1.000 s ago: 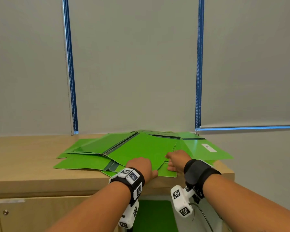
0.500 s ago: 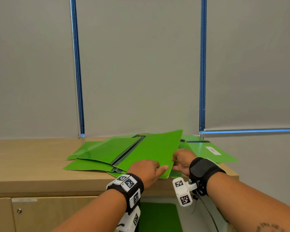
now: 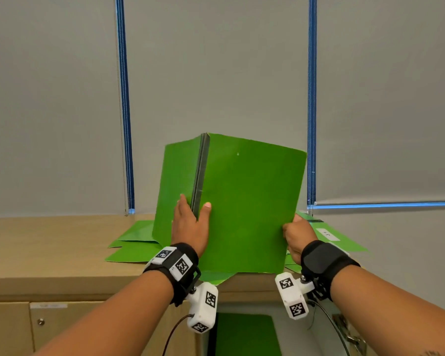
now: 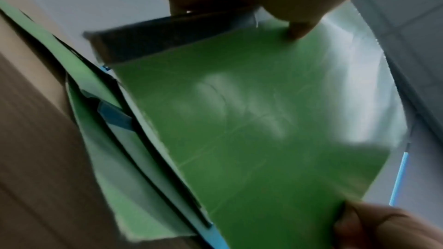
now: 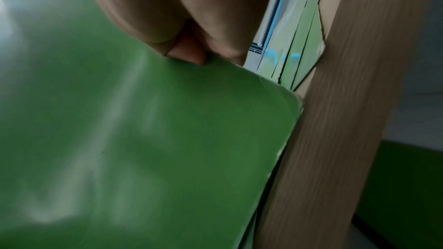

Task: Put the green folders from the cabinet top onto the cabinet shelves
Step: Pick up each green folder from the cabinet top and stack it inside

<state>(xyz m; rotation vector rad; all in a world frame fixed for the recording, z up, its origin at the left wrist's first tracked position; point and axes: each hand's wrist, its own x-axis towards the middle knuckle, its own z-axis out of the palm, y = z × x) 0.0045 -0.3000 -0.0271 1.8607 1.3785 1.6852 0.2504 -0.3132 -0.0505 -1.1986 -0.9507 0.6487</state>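
Holding a green folder (image 3: 244, 206) upright above the cabinet top (image 3: 49, 247), the person grips it with both hands. The left hand (image 3: 190, 227) clasps the dark spine (image 3: 199, 176) near its lower end, thumb on the near cover and fingers wrapped round to the far side. The right hand (image 3: 297, 237) pinches the lower right edge of the same cover, fingers curled and thumb pressed on the front, as the right wrist view confirms (image 5: 187, 50). The folder stands partly open, its two covers angled apart at the spine, and its bottom edge sits just above the front lip of the cabinet.

The remaining green folders (image 3: 134, 240) lie flat and overlapping on the cabinet top, behind and below the raised one. One of them, to the right, carries a white label (image 3: 328, 235). A corner of a flat folder juts over the cabinet's front edge below the raised folder.

Below the cabinet top, an open compartment (image 3: 244, 332) shows a green surface inside; whether this is a folder cannot be determined. A closed door (image 3: 62, 327) with a small round knob lies to the left of it. Two blue vertical strips (image 3: 125, 104) run down the grey wall behind. Both wrists carry black bands with white marked camera housings (image 3: 203, 309).
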